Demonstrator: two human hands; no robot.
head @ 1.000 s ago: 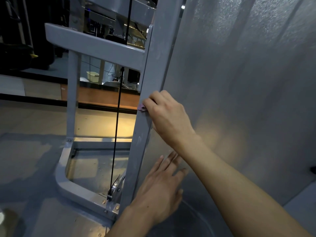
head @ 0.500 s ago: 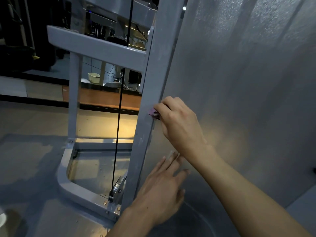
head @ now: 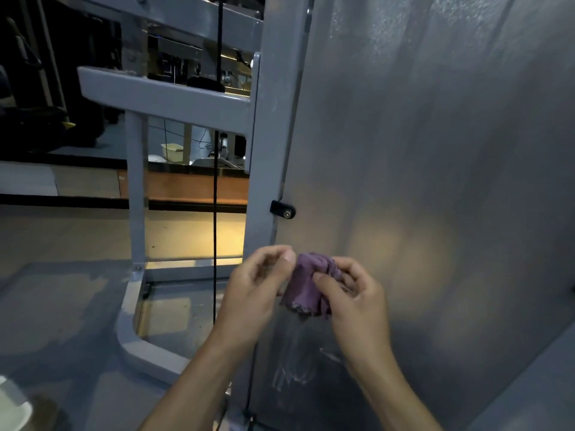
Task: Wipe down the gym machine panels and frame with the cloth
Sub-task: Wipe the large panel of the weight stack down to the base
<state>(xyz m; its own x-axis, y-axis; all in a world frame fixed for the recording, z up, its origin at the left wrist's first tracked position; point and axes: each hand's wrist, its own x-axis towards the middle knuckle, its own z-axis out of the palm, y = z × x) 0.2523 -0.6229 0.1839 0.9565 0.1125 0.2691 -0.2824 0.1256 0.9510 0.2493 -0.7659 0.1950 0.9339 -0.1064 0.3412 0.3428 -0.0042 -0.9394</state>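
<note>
Both hands have come off the machine and met in front of the panel (head: 435, 150): the left hand (head: 255, 293) pinches one edge of the purple cloth (head: 306, 290), the right hand (head: 357, 293) grips the bunched other side. Fingers hide much of the cloth's folds. Just above them a black latch (head: 282, 209) sits on the frame upright (head: 267, 144); left of the grip a black cable (head: 215, 213) hangs in the open bay.

I see a grey painted floor (head: 62, 306) carrying the gym machine's grey frame base (head: 137, 343), bolted at the corner; a pale object (head: 12, 405) sits at bottom left.
</note>
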